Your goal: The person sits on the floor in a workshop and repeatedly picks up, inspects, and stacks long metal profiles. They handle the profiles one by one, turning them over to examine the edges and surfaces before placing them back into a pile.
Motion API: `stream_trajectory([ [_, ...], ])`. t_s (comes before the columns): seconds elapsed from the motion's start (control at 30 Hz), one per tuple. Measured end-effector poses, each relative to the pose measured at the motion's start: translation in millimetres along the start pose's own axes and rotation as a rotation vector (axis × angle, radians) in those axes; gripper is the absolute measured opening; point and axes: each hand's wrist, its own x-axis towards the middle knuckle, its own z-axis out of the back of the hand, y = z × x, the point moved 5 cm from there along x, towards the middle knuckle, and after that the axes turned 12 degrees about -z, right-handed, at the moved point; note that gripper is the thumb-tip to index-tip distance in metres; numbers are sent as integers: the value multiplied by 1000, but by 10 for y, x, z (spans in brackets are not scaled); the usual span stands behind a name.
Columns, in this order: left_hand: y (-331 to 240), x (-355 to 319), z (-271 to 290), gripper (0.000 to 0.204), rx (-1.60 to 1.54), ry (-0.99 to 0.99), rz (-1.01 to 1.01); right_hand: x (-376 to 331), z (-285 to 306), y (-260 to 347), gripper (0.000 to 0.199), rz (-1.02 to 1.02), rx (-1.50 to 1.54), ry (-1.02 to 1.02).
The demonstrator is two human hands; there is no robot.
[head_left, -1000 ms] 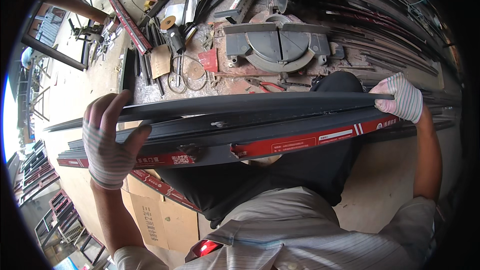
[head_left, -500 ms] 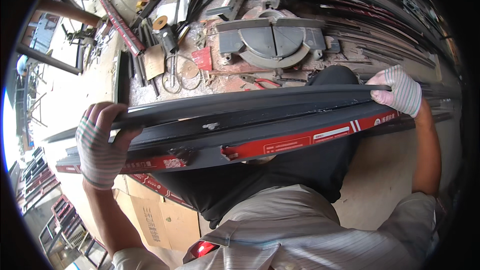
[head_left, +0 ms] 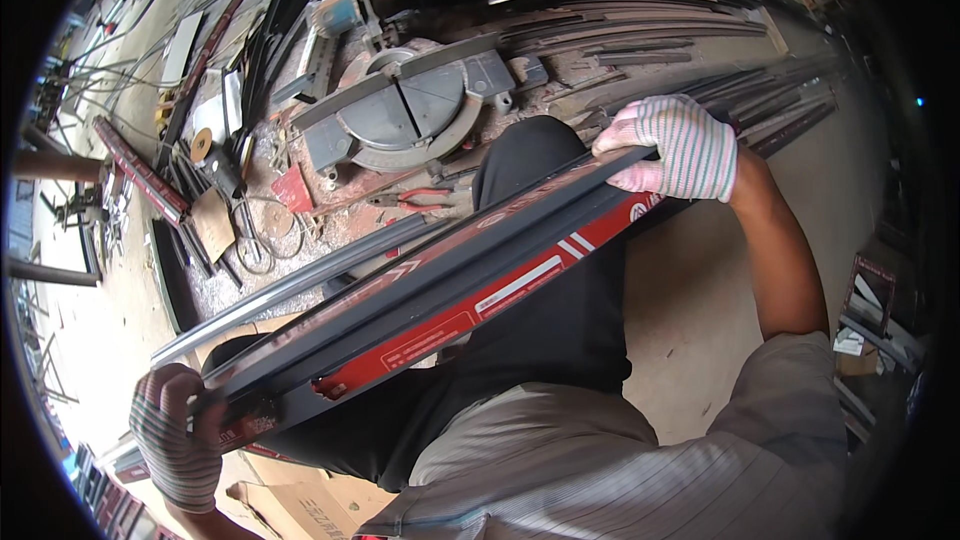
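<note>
A long dark grey metal profile (head_left: 400,306) with a red printed film along its near side lies slantwise across my lap, lower at the left. My left hand (head_left: 178,432), in a striped knit glove, is closed around its left end. Gloved the same way, my right hand (head_left: 682,148) grips near the far right end, thumb on the near side and fingers over the top. The film is torn toward the left. Beyond it, a silver-grey bar (head_left: 290,290) lies roughly alongside. My fingers hide parts of both gripped places.
A miter saw (head_left: 400,115) stands on the dusty floor ahead. Red-handled pliers (head_left: 418,200) and a black power tool (head_left: 222,165) lie near it. Many long profiles (head_left: 610,25) are piled at the far right. Flattened cardboard (head_left: 300,505) lies at lower left.
The view has swung, so the saw now sits further left. The profile slants more steeply. The thin dark strip that both hands held raised above it no longer shows apart from it.
</note>
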Motion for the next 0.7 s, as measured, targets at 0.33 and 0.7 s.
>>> stream_trajectory([
  [0.33,89,-25,-148,51,-289,254,281,0,-82,-140,39,-105,200,156],
  [0.7,-164,141,-188,102,-342,263,193,-53,-104,-216,40,-66,225,142],
])
